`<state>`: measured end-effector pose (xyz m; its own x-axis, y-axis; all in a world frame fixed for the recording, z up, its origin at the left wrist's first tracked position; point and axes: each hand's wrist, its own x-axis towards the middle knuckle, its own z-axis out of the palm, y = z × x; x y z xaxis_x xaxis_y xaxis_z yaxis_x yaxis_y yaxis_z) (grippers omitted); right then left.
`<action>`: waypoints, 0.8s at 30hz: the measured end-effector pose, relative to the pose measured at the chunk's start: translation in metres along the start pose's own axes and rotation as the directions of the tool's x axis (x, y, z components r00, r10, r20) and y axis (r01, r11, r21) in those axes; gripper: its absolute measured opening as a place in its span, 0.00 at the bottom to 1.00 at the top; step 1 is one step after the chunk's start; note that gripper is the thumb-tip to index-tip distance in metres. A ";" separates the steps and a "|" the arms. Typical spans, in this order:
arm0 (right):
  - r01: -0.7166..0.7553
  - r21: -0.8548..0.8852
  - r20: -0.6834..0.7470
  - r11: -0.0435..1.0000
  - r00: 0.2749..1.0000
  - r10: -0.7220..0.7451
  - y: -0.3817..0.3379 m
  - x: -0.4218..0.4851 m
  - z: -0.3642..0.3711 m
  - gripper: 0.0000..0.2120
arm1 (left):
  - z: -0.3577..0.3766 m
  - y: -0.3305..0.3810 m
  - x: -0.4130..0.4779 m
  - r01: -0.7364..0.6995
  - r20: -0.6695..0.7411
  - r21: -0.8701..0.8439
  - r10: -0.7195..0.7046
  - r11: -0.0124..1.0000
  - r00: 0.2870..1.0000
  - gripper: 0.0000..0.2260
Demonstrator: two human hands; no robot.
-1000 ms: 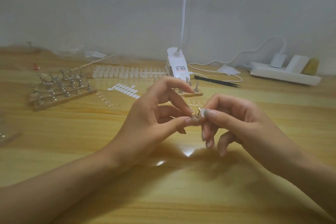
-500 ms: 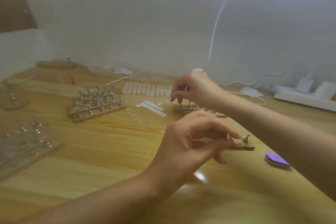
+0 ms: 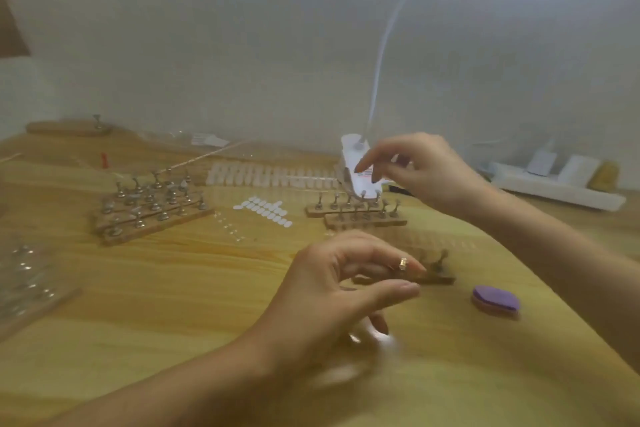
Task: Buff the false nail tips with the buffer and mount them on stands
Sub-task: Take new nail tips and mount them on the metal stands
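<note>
Hovering above two stand strips (image 3: 365,221), the right hand (image 3: 426,170) is hanging with fingers loosely bent, gripping nothing. The left hand (image 3: 332,291) is floating low beside a third strip (image 3: 440,278), thumb and fingers parted, seemingly empty through the blur. The buffer (image 3: 496,300) is lying on the counter (image 3: 173,288) just right of that strip; the nail tips (image 3: 270,177) are sitting in a row farther back.

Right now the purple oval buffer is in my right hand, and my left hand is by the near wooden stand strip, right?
No: the head view shows the purple oval buffer lying on the wooden table, not in your right hand. The rest holds.
</note>
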<state>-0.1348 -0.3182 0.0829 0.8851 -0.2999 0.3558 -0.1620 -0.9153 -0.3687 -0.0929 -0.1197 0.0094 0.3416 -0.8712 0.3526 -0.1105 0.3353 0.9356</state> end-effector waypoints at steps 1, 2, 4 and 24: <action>-0.018 0.023 -0.006 1.000 1.000 0.018 0.011 -0.017 -0.013 0.14 | 0.000 0.001 0.000 0.007 0.006 -0.019 -0.007 1.000 1.000 0.07; -0.044 0.045 0.002 0.998 0.999 0.044 0.023 -0.034 -0.024 0.13 | -0.001 0.001 0.000 0.005 0.006 -0.033 -0.005 0.999 1.000 0.08; -0.114 0.081 0.049 0.990 0.993 0.111 0.042 -0.065 -0.040 0.11 | -0.001 0.003 0.001 -0.010 -0.005 -0.028 0.010 1.000 1.000 0.07; -0.175 0.220 0.170 0.960 0.976 0.139 0.075 -0.123 -0.018 0.09 | 0.002 0.003 -0.002 0.030 -0.032 0.090 -0.027 0.996 0.999 0.06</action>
<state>-0.2639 -0.3549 0.0264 0.9151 -0.3743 0.1502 -0.2144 -0.7670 -0.6048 -0.0958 -0.1178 0.0117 0.3746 -0.8679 0.3264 -0.1834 0.2757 0.9436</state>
